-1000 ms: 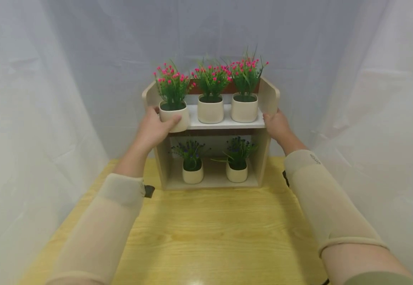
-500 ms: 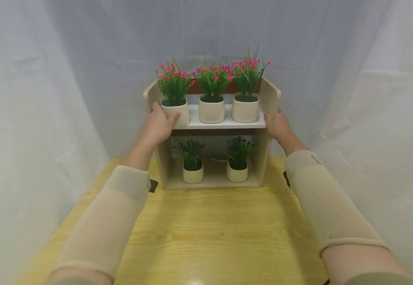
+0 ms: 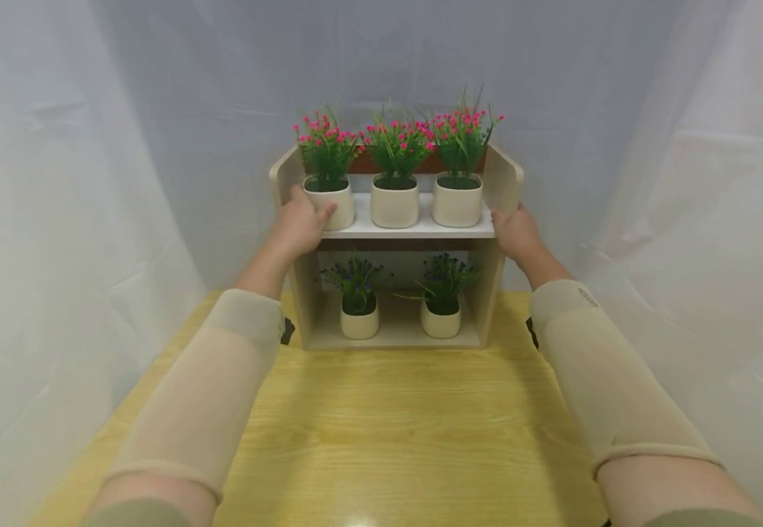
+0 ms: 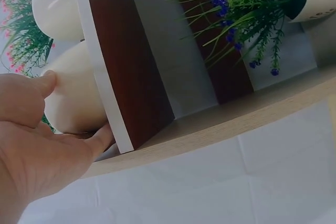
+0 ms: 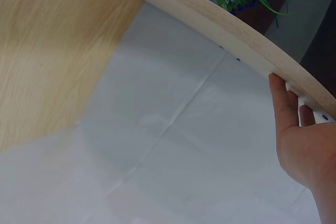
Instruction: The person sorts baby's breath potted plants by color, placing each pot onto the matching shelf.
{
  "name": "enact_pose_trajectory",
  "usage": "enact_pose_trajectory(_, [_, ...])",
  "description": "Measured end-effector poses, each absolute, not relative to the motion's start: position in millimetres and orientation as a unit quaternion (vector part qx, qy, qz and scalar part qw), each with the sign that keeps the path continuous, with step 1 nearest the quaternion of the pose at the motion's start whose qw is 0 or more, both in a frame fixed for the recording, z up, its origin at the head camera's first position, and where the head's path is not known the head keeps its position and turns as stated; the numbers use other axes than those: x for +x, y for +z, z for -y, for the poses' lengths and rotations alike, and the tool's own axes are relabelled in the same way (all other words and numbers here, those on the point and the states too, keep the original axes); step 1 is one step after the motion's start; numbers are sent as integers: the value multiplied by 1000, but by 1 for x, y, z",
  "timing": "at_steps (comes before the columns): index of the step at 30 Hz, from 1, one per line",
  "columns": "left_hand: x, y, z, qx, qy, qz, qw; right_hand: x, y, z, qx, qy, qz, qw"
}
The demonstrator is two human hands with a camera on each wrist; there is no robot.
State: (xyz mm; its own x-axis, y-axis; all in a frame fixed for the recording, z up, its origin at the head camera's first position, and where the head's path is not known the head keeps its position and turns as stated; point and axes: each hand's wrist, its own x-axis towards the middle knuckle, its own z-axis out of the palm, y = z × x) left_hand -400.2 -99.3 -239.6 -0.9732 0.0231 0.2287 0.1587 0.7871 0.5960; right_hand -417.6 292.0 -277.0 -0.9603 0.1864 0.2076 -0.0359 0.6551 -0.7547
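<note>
My left hand (image 3: 297, 225) holds a cream flowerpot (image 3: 339, 205) with pink flowers, at the left end of the shelf unit's upper board (image 3: 421, 233). In the left wrist view the thumb lies on the wall of the pot (image 4: 79, 90), and fingers reach beneath it, close to the board's edge. My right hand (image 3: 518, 233) grips the right side panel (image 3: 502, 179) of the two-tier shelf unit. The right wrist view has its fingers (image 5: 283, 106) against the panel's outer face; the thumb is hidden there. Two more pink-flowered pots, a middle pot (image 3: 395, 206) and a right pot (image 3: 457, 203), stand alongside.
On the lower tier stand two smaller cream pots with purple flowers, a left one (image 3: 359, 322) and a right one (image 3: 441, 322). The unit stands at the back of a wood-grain table (image 3: 381, 424). White sheeting (image 3: 91, 183) hangs behind and at both sides.
The left pot has moved back and slightly right onto the upper board, level with the other two, my left hand moving with it. My right hand keeps its grip on the side panel.
</note>
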Motion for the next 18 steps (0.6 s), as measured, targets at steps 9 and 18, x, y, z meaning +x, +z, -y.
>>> enact_pose_trajectory(9, [-410,-245,103,-62,-328,935,117,-414,-279,-287,-45,410,902,128])
enact_pose_trajectory(18, [-415,-243,102,-74,-344,930,109,-413,-277,-290,-44,424,896,120])
